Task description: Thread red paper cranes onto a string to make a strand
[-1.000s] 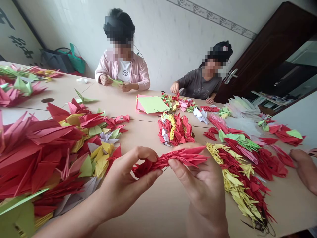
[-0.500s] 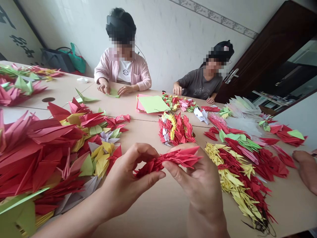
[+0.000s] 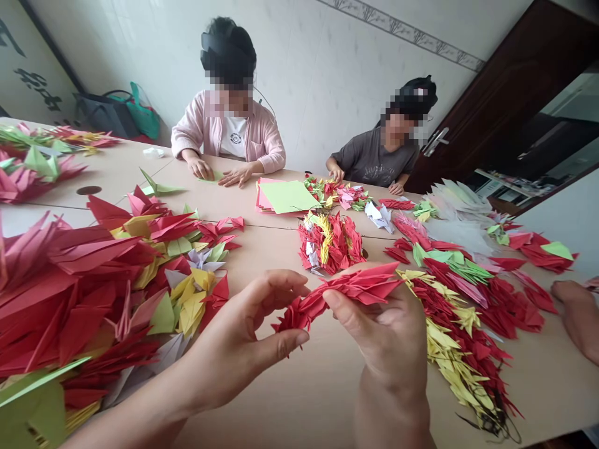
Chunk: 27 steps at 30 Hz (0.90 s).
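My left hand (image 3: pixel 243 337) and my right hand (image 3: pixel 379 330) both hold a strand of small red origami cranes (image 3: pixel 339 296). The left thumb and fingers pinch its lower end, and the right thumb presses on its upper part. Beside my left hand lies a large heap of red, yellow and pale paper cranes (image 3: pixel 107 293). A long red-and-yellow crane strand (image 3: pixel 449 330) lies on the table just right of my right hand. A red crane bunch (image 3: pixel 327 244) sits ahead of my hands.
Across the beige table (image 3: pixel 276 399), a stack of coloured paper (image 3: pixel 286 196) lies near a person in a pink cardigan (image 3: pixel 229 134) folding green paper. A person in a grey shirt (image 3: pixel 374 156) sits at the far side. Another person's hand (image 3: pixel 578 321) rests at right.
The crane strand has swung up and right, its lower end now higher between my fingers. The person in pink has lowered both hands and spread them on the table.
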Motion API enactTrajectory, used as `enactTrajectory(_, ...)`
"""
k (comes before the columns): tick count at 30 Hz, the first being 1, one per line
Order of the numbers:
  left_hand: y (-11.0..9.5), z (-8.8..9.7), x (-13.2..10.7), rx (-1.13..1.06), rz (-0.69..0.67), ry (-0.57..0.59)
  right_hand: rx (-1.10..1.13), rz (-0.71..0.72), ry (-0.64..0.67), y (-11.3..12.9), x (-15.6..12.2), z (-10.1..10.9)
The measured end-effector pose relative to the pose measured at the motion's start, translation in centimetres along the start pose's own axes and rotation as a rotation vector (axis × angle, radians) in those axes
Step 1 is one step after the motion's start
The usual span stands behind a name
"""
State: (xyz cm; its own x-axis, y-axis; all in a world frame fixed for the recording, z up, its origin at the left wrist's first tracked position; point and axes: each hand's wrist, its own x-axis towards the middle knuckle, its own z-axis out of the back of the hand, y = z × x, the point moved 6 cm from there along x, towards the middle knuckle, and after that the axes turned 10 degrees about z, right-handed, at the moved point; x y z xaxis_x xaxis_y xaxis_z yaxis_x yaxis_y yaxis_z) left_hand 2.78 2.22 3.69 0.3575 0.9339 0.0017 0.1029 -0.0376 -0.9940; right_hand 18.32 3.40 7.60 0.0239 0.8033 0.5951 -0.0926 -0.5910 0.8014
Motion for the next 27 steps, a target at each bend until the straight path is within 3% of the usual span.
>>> enactTrajectory(4,0.1,0.4,0.2,0.011,0.013,-0.056,-0.015,0.016,-0.045,0.2,0.1,0.4)
enactTrajectory(14,0.1,0.1,0.0,-0.218,0.129,0.167,0.056,-0.038,-0.017,-0.3,0.4,0.6)
enactTrajectory(22,0.8,0.2,0.2,-0.378,0.235,0.222,0.070,0.101,0.032,0.8,-0.2,0.4)
enactTrajectory(27,0.8,-0.4,0.1,-0.385,0.268,0.255,0.063,0.090,0.088,1.0,-0.2,-0.1)
